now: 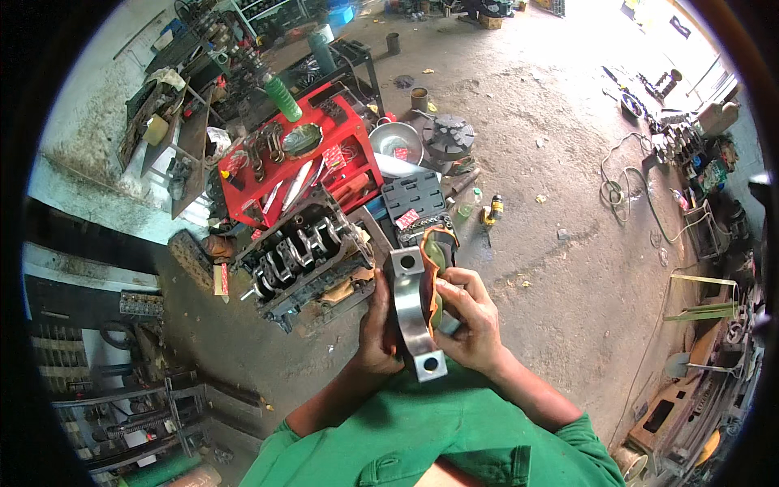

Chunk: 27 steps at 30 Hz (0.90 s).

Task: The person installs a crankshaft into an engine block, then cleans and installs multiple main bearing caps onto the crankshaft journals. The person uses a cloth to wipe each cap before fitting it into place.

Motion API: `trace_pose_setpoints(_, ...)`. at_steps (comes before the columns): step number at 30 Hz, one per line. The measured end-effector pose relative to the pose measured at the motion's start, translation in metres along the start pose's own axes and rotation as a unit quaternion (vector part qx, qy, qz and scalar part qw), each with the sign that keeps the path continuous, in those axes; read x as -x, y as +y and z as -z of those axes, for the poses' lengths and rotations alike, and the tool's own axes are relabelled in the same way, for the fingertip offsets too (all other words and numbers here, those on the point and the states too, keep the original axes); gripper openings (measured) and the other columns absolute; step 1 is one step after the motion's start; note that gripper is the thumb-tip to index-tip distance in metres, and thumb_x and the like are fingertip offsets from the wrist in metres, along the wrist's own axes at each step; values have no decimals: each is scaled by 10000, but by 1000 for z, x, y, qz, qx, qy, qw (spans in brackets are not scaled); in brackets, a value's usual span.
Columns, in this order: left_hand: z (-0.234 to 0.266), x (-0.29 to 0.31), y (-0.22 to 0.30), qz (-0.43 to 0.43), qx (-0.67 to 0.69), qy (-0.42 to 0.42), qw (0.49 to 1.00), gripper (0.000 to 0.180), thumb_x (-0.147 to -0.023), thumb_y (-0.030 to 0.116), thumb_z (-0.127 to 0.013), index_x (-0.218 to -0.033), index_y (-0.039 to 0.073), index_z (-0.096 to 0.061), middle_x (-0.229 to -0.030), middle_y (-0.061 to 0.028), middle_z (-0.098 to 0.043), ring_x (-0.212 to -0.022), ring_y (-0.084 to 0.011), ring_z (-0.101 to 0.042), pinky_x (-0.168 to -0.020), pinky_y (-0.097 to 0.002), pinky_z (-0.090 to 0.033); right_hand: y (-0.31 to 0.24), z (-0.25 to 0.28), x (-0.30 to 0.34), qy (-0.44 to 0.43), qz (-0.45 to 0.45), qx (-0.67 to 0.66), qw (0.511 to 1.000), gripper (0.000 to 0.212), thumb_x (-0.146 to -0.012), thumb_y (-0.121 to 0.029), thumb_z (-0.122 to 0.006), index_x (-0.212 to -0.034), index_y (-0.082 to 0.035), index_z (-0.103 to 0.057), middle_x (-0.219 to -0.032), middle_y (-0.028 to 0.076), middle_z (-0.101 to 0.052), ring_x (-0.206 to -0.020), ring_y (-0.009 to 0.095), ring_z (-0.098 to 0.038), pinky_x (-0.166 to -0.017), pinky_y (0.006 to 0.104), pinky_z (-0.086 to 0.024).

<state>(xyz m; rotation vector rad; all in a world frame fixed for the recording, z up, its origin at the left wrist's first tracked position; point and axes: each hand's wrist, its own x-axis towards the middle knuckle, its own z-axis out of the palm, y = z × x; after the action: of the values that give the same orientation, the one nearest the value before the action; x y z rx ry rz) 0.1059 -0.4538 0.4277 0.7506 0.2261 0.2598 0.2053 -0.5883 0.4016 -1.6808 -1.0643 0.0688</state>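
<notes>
Close in front of me, my left hand (378,329) grips a metal bearing cap (411,304) by its left side. The cap is shiny, with a curved middle and a bolt hole in each end, and stands tilted on end. Behind it is a piece with an orange edge and green face (436,250), perhaps a rag. Curled fingers of my right hand (471,321) hold this piece against the cap's right side; their tips are partly hidden. Left of my hands, an engine block (280,288) lies on the floor with a crankshaft (302,247) in it.
Beyond the block stands a red tool cart (357,134) with bearing caps, a green bottle (282,97) and small boxes. Near it are a metal basin (396,144) and a dark socket case (412,197). A hose (621,191) lies on the floor at right. Shelving (130,402) stands at lower left.
</notes>
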Motion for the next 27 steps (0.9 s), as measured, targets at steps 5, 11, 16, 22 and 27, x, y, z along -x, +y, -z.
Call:
trace_pose_setpoints(5,3,-4,-2,59,173,-39,982,684,-1048,591,-205,-1214,3,-513,-1271,-115,-548,-909,-167,-611,-698,-313,-531,0,8,-10,74,-66,-106,989,266,-701,-3,-757,-946,14,-656,-855,101,-685,-744,242,-690,-692,325,-536)
trace_pose_setpoints(11,-4,-5,5,124,106,93,982,745,-1039,603,-210,-1461,14,-381,-1406,-82,-509,-1242,-188,-537,-1058,-371,-444,-6,0,-2,49,-73,-181,979,343,-732,29,-718,-1059,8,-618,-994,152,-660,-923,241,-669,-784,319,-524)
trace_pose_setpoints(16,-4,-6,7,110,112,-6,988,709,-1026,630,-225,-1124,14,-563,-1439,-82,-477,-1204,-185,-537,-1095,-368,-412,9,-1,18,92,-125,-205,966,336,-782,44,-572,-1113,-8,-603,-1131,152,-638,-982,216,-628,-843,327,-486)
trace_pose_setpoints(22,4,-20,12,-27,56,32,998,624,-1063,541,-284,-1167,-5,-569,-952,-70,-577,-938,-172,-578,-958,-371,-456,-11,50,14,206,-135,-479,842,497,-809,-53,-677,-1283,-64,-529,-1352,211,-543,-1209,312,-581,-1019,469,-464)
trace_pose_setpoints(27,1,-17,8,172,197,-9,965,633,-995,631,-413,-1187,43,-545,-1095,-109,-610,-959,-192,-625,-819,-352,-539,-20,58,-28,-101,220,87,966,258,-769,-176,-729,-999,-135,-620,-1180,61,-638,-840,185,-657,-796,388,-523)
